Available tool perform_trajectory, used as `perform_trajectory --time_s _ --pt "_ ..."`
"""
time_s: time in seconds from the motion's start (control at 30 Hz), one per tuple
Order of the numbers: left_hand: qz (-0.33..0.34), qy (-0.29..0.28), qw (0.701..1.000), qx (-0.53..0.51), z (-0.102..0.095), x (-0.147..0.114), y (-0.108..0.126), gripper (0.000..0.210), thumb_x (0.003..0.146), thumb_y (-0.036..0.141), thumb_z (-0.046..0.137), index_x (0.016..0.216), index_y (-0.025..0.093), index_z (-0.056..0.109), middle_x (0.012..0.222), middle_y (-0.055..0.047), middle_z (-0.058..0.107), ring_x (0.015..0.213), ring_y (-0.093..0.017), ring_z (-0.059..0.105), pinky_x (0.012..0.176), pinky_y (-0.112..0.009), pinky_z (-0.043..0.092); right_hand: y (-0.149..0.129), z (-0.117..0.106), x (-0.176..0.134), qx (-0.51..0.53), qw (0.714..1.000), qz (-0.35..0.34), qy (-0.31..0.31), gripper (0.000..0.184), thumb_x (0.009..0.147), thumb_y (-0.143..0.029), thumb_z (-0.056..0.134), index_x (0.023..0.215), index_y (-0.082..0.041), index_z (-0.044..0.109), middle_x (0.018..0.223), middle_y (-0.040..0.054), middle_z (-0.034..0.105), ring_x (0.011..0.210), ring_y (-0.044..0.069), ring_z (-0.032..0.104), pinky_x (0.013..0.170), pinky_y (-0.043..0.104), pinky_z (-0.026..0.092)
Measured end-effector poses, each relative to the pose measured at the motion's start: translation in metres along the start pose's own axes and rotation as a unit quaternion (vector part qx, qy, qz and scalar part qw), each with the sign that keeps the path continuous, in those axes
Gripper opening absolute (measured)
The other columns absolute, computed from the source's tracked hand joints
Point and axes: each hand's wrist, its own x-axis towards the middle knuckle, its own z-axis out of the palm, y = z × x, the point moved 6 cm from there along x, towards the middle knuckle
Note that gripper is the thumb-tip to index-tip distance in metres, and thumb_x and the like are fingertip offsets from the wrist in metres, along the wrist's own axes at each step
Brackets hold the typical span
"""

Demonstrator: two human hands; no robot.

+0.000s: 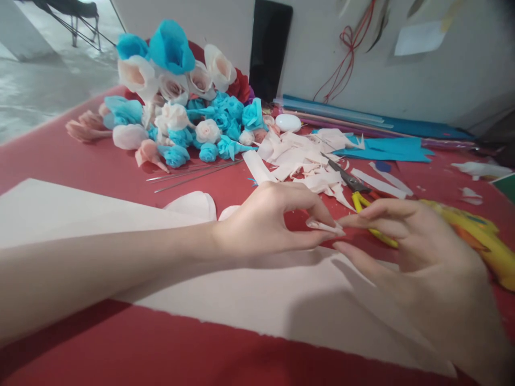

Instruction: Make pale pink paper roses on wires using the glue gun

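Observation:
My left hand [269,220] reaches in from the left and pinches a small rolled piece of pale pink paper [322,226] between its thumb and fingers. Close to the roll's right end is my right hand [418,257], its thumb and index fingertip a little apart; whether a fingertip touches the paper is hard to tell. Beneath both hands lies a large pale pink paper sheet [249,295]. Rounded petal-shaped pieces [193,206] rest behind my left wrist, partly covered. Scissors [350,179] with dark blades lie just beyond my fingers, among yellow handles [361,201].
Blue, white and pink paper flowers [181,112] are heaped at the back left of the red table [52,155]. Thin wires [193,177] lie before them. Paper scraps [301,153] and blue strips [386,149] spread behind my hands. A yellow glue-gun-like tool [475,230] sits right.

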Motion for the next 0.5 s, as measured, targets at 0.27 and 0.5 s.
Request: perform_trajectory --time_s 0.27,0.5 --pt "0.023 -0.014 0.999 0.034 0.002 -0.001 0.002 0.004 0.074 0.016 0.066 0.077 0.014 0.067 0.076 -0.005 0.07 0.072 -0.013 0.063 0.073 -0.025 0.05 -0.006 -0.008 -0.002 -0.044 0.999 -0.007 0.022 0.023 0.074 -0.038 0.072 0.083 -0.024 0.057 0.078 -0.0019 0.065 0.072 0.018 0.067 0.057 0.017 0.056" --pt "0.004 -0.007 1.0 0.02 -0.001 -0.001 -0.001 0.008 0.073 0.015 0.066 0.078 0.009 0.067 0.079 -0.007 0.071 0.075 -0.014 0.064 0.074 -0.025 0.05 -0.012 -0.015 0.016 -0.129 0.986 -0.076 -0.07 0.02 0.076 -0.039 0.07 0.079 -0.024 0.056 0.066 -0.0057 0.065 0.057 0.014 0.065 0.044 0.013 0.049"
